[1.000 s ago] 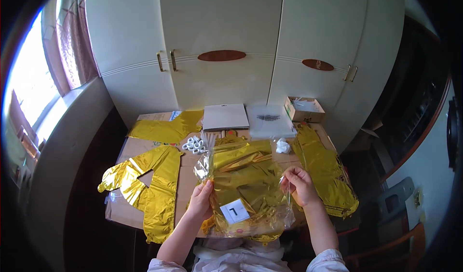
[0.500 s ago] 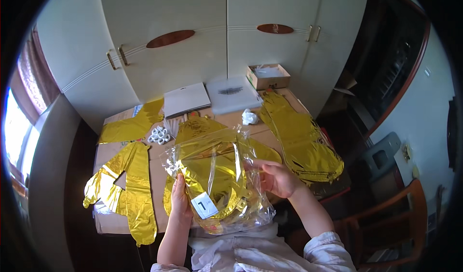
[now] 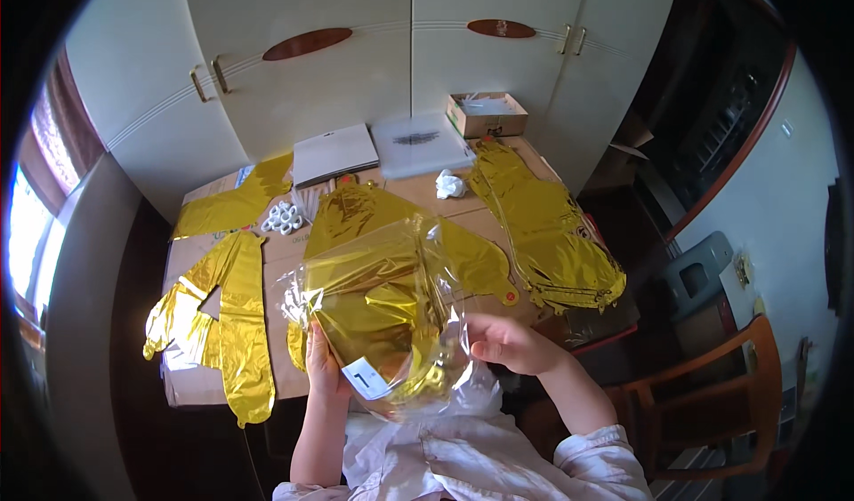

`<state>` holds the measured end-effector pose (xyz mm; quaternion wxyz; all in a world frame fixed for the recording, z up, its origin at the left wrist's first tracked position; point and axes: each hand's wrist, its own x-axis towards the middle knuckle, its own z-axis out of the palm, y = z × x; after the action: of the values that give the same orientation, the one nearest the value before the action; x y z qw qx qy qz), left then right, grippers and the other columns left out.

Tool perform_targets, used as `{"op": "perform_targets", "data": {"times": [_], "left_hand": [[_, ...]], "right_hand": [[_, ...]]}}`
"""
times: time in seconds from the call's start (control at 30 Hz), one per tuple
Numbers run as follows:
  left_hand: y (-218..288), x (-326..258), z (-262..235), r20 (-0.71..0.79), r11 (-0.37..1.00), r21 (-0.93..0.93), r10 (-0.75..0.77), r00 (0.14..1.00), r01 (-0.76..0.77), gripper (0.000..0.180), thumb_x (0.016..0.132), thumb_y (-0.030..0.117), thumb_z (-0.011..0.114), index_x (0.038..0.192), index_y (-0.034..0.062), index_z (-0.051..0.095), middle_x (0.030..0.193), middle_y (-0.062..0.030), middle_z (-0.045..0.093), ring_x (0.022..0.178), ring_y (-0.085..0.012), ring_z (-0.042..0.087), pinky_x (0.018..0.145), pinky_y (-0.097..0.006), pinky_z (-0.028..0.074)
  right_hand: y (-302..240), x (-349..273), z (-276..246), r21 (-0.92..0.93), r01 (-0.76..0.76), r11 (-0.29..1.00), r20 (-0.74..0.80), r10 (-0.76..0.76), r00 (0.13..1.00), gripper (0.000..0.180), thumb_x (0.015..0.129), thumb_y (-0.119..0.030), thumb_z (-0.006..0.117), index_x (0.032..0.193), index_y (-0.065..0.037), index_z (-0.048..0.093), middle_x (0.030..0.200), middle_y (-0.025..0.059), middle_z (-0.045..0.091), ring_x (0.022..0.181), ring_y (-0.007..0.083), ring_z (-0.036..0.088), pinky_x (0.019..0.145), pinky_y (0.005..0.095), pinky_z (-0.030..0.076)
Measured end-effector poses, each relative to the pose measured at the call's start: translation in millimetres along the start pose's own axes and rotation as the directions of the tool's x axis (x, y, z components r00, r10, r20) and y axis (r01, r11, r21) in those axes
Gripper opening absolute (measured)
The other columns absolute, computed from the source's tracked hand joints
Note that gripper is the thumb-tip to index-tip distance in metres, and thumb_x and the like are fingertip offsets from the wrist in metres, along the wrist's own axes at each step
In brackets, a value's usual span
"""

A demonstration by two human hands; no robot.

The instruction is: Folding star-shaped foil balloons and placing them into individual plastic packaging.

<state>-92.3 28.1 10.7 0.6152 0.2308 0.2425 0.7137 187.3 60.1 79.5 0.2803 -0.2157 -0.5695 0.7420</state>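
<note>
A clear plastic bag (image 3: 360,279) with a white label near its lower left hangs over the near side of the table. Gold foil shows in and through it. Closed on the bag's lower left edge is my left hand (image 3: 324,363), thumb in front. My right hand (image 3: 511,343) pinches the bag's right side, its fingertips partly hidden by crinkled plastic. Behind the bag lies a flat gold foil balloon (image 3: 356,212). An A-shaped foil balloon (image 3: 242,310) rests on the left, hanging past the near table edge.
More gold foil balloons lie at far left (image 3: 227,208) and right (image 3: 556,234). White rings (image 3: 283,218), a crumpled white wad (image 3: 450,184), a paper stack (image 3: 334,154), a translucent sheet (image 3: 418,145) and a small box (image 3: 487,117) sit farther back. A wooden chair (image 3: 765,385) stands right.
The bag has tipped and moved slightly left, and the gold loop seen in it has shifted. Both hands stay at its sides. The whole view has shifted a little.
</note>
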Motion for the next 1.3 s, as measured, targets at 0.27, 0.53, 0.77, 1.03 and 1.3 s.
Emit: {"op": "perform_targets", "data": {"times": [0.27,0.53,0.77,1.03,1.3], "left_hand": [[33,4,9,-0.083,0.986,0.119,0.129,0.988,-0.119,0.030,0.102,0.025,0.044,0.121,0.0041,0.053,0.115,-0.0117,0.063,0.102,-0.0228,0.063,0.088,-0.039,0.054],[58,71,11,-0.400,0.958,0.288,0.132,0.907,-0.012,0.020,0.100,0.016,0.048,0.105,-0.0008,0.056,0.098,-0.0084,0.064,0.084,-0.0164,0.064,0.076,-0.029,0.054],[73,100,10,-0.380,0.968,0.029,0.240,0.893,-0.248,0.018,0.101,0.019,0.045,0.109,0.0052,0.053,0.104,-0.0092,0.063,0.093,-0.0212,0.063,0.082,-0.038,0.054],[53,87,13,-0.011,0.932,-0.362,0.025,1.000,-0.027,0.037,0.103,0.037,0.036,0.125,0.0100,0.048,0.130,-0.0106,0.053,0.120,-0.0287,0.051,0.103,-0.048,0.041],[49,83,12,0.001,0.915,-0.399,0.057,0.998,-0.052,0.044,0.103,0.039,0.035,0.130,0.0075,0.047,0.130,-0.0126,0.055,0.119,-0.0288,0.053,0.103,-0.047,0.042]], "right_hand": [[-13,10,21,-0.637,0.012,0.771,-0.176,-0.161,0.971,0.008,0.086,-0.007,0.069,0.089,-0.005,0.062,0.087,0.0032,0.062,0.084,0.0111,0.060,0.072,0.0248,0.047],[-15,41,35,-0.954,0.243,-0.174,0.295,-0.669,0.682,0.013,0.077,-0.010,0.071,0.076,-0.010,0.058,0.085,0.0004,0.060,0.080,0.0186,0.060,0.069,0.0350,0.042],[-27,21,36,-0.901,0.304,-0.310,0.434,-0.648,0.625,0.018,0.076,-0.009,0.072,0.074,-0.011,0.054,0.095,-0.0006,0.061,0.092,0.0134,0.060,0.078,0.0356,0.041],[-22,38,46,-0.974,0.215,-0.068,0.209,-0.631,0.748,0.033,0.076,-0.014,0.072,0.104,-0.010,0.055,0.122,0.0052,0.056,0.108,0.0192,0.056,0.095,0.0401,0.037],[-5,94,52,-0.898,0.169,-0.406,0.393,-0.567,0.724,0.020,0.082,-0.015,0.064,0.103,-0.014,0.065,0.101,-0.0032,0.059,0.104,0.0126,0.053,0.088,0.0357,0.037]]}}
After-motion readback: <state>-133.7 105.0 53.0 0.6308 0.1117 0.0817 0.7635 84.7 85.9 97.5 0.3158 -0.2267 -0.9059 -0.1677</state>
